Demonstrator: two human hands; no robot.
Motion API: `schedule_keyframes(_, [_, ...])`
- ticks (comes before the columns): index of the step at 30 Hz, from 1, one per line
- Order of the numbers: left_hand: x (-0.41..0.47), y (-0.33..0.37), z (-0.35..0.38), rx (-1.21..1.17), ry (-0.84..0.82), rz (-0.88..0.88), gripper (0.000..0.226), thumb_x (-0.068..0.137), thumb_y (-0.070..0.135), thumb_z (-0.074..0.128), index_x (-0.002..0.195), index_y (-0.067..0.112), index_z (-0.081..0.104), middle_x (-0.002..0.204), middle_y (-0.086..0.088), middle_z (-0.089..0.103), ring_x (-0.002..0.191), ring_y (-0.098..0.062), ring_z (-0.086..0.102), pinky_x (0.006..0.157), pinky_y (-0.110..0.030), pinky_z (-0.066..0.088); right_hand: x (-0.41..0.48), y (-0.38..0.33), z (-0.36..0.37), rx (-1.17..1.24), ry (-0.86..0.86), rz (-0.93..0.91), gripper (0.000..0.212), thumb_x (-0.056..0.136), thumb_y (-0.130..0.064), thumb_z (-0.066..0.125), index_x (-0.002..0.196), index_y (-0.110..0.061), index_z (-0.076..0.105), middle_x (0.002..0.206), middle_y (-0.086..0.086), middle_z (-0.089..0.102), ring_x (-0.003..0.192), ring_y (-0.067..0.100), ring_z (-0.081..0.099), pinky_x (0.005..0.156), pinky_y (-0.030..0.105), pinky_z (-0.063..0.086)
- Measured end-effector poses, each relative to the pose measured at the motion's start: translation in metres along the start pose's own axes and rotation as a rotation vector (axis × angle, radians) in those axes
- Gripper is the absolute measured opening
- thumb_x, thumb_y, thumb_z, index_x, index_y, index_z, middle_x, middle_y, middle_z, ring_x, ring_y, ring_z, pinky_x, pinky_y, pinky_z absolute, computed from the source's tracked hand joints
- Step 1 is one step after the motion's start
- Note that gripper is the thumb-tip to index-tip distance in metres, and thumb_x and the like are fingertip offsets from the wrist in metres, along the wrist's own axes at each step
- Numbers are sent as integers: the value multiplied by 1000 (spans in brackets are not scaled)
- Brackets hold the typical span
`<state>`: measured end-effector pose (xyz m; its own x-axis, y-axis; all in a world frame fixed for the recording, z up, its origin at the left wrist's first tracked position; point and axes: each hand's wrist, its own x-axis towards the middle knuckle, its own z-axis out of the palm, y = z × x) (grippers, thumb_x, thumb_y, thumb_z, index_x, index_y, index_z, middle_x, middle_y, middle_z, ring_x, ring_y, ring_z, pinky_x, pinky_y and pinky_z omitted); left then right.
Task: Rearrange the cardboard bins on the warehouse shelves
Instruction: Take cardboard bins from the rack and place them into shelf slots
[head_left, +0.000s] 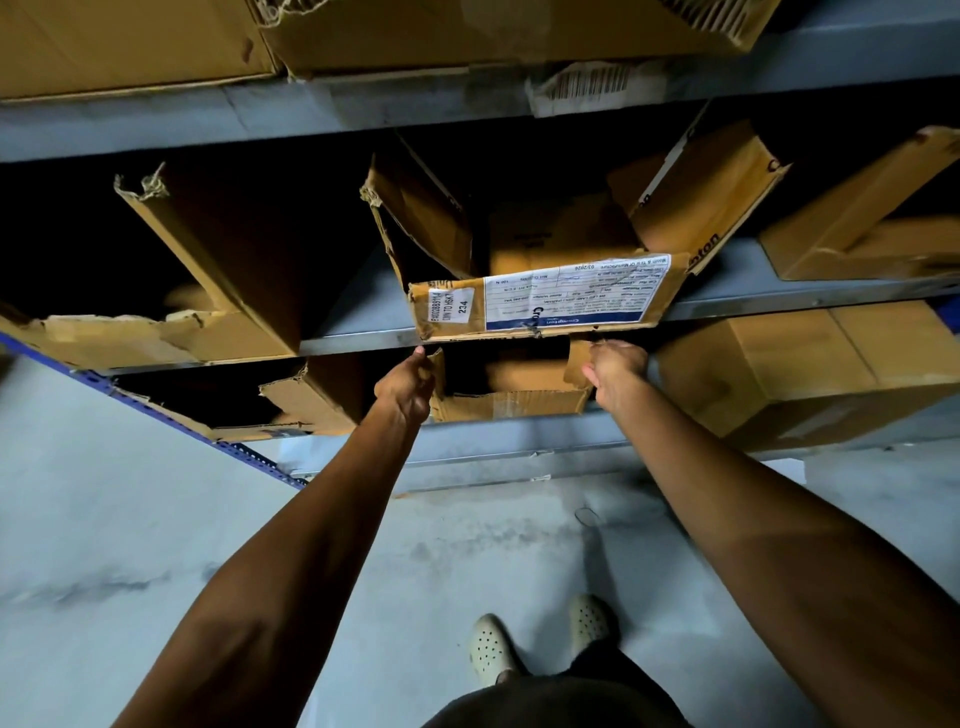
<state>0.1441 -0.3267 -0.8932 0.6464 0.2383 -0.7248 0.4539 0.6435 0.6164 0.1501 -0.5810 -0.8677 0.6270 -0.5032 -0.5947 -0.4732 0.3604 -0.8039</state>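
A small open cardboard bin (511, 402) with a torn front sits on the lowest shelf, straight ahead. My left hand (408, 387) grips its left wall and my right hand (615, 371) grips its right wall. Directly above it, on the middle shelf, stands a bigger open bin (540, 304) with a white printed label on its front flap, which overhangs the shelf edge. Both my arms reach forward and down to the lower bin.
Torn open bins stand at the left on the middle shelf (171, 338) and the lowest shelf (306, 405). A closed box (789, 374) sits right of my right hand. More boxes fill the top shelf (467, 36). Grey steel shelf edges (363, 340) run across; concrete floor below.
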Motion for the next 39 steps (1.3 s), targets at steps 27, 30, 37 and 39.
schedule_keyframes(27, [-240, -189, 136, 35, -335, 216, 33, 98, 25, 49, 124, 5, 58, 114, -10, 66, 99, -22, 64, 80, -28, 49, -65, -49, -302, -18, -104, -506, 18, 95, -8, 55, 108, -6, 67, 89, 4, 68, 79, 17, 65, 62, 22, 51])
schedule_keyframes(30, [-256, -224, 154, 101, -368, 239, 41, 98, 33, 48, 131, 9, 56, 122, -8, 66, 108, -20, 64, 83, -28, 51, -59, -60, -357, -16, -106, -504, 14, 96, -14, 56, 101, -16, 69, 103, 7, 70, 89, 19, 68, 67, 26, 54])
schedule_keyframes(37, [-286, -265, 202, 214, -404, 349, 28, 97, 36, 52, 109, 14, 65, 108, -3, 71, 105, -15, 64, 88, -33, 51, -35, -82, -425, -16, -123, -510, 18, 95, -14, 57, 110, -13, 66, 105, 5, 67, 88, 18, 65, 68, 25, 53])
schedule_keyframes(39, [-289, -269, 217, 241, -385, 386, 24, 98, 32, 52, 108, 14, 65, 99, 2, 70, 94, -10, 66, 84, -29, 53, -21, -86, -435, -25, -116, -498, 20, 95, -16, 58, 113, -13, 66, 104, 2, 66, 89, 17, 64, 69, 25, 53])
